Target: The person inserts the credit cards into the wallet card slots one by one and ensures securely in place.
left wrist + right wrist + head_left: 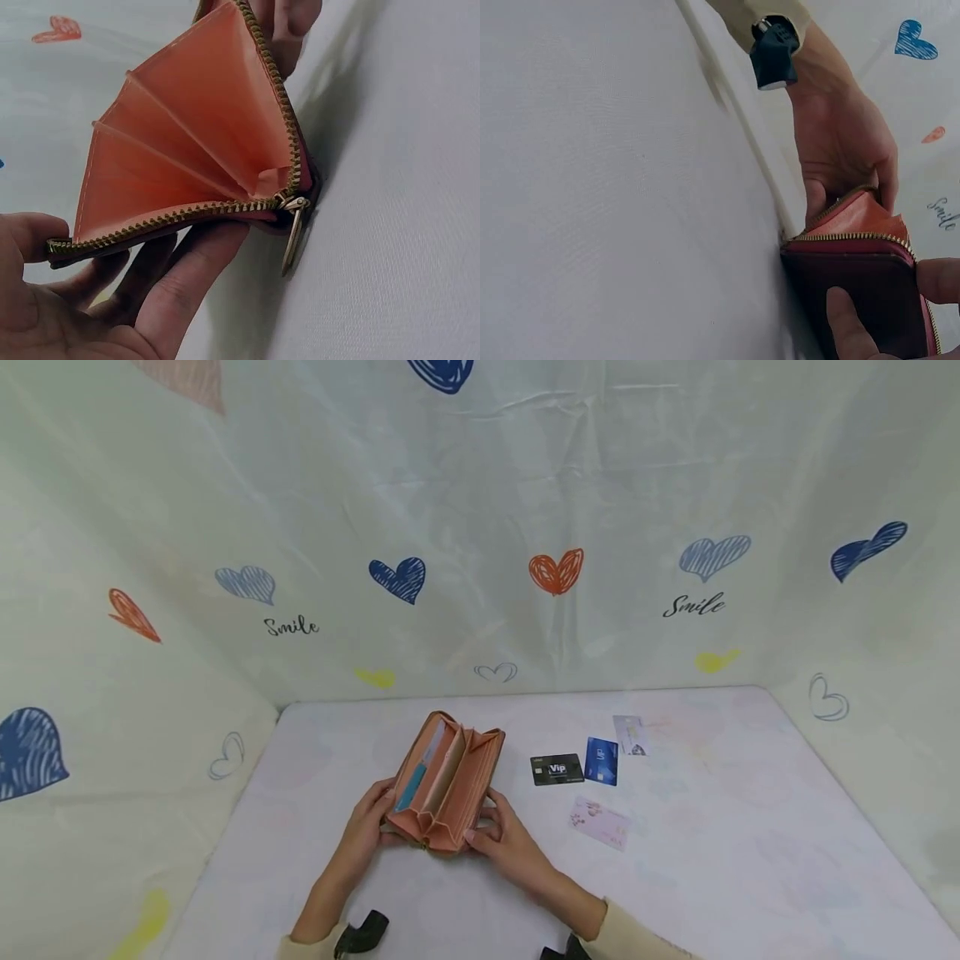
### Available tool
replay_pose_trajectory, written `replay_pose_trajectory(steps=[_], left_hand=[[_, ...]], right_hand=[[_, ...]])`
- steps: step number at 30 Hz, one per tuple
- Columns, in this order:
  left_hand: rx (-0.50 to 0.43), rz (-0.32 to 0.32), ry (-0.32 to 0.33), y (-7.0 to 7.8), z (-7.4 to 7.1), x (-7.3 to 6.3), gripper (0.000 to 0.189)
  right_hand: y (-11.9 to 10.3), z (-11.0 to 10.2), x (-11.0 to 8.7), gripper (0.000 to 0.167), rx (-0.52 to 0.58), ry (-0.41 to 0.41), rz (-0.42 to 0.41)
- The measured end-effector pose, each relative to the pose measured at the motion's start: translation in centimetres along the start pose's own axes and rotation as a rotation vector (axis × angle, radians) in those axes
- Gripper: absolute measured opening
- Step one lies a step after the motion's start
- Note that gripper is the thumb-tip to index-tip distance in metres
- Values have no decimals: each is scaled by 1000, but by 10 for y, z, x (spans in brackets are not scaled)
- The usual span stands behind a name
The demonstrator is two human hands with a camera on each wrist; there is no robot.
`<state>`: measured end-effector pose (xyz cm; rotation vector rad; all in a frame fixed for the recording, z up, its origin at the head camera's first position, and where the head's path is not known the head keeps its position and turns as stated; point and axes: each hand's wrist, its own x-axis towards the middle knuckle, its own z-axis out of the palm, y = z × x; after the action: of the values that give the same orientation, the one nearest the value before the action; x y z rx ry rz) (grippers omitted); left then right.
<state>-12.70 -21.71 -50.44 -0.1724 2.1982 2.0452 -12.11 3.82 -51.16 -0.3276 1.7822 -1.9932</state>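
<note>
- At left, we find the left hand [371,817] grasping the left side of the wallet [471,789], well apart from the left edge of the table [258,868]; some fingers are hidden under the cover.
- Left of centre, we locate the wallet itself, spread open between both hands. Its orange-pink lining is stitched and pleated in a fan; the cover is dark, rimmed by a toothed brass-coloured zip [180,215] with a slim pull [293,240]. A blue insert [411,787] shows partly in the left slot.
- Next, we record the right hand [506,837] gripping the near right side; its sleeve [630,933] is cut off.
- Farther right, well inside the table's right edge, we note flat rectangles: black card [557,770], pink card [600,823] nearer, blue card [602,762], pale card [632,735] farthest, its print unreadable.
</note>
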Motion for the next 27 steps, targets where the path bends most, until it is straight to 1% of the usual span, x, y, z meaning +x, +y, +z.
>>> replay_pose_trajectory(steps=[4,7,11,13,18,21,23,27], left_hand=[[-43,-25,-18,2,2,-3,46],[-89,-43,-48,3,4,-7,48],[-177,-64,-94,4,7,-12,52],[-213,-78,-99,4,10,-15,53],[-295,-104,-64,2,19,-21,55],[-337,-108,-46,1,26,-25,58],[-355,-104,-41,-1,31,-27,60],[-374,-85,-8,-2,41,-29,61]], right_hand=[[-1,1,1,78,-6,26,-10],[-3,1,3,72,-36,60,-17],[-7,-3,5,62,-71,110,-25],[-9,-6,6,57,-74,125,-32],[-13,-13,11,50,-83,172,-41],[-15,-16,12,47,-84,203,-35],[-16,-17,11,46,-78,218,-24],[-18,-19,8,45,-59,235,-7]])
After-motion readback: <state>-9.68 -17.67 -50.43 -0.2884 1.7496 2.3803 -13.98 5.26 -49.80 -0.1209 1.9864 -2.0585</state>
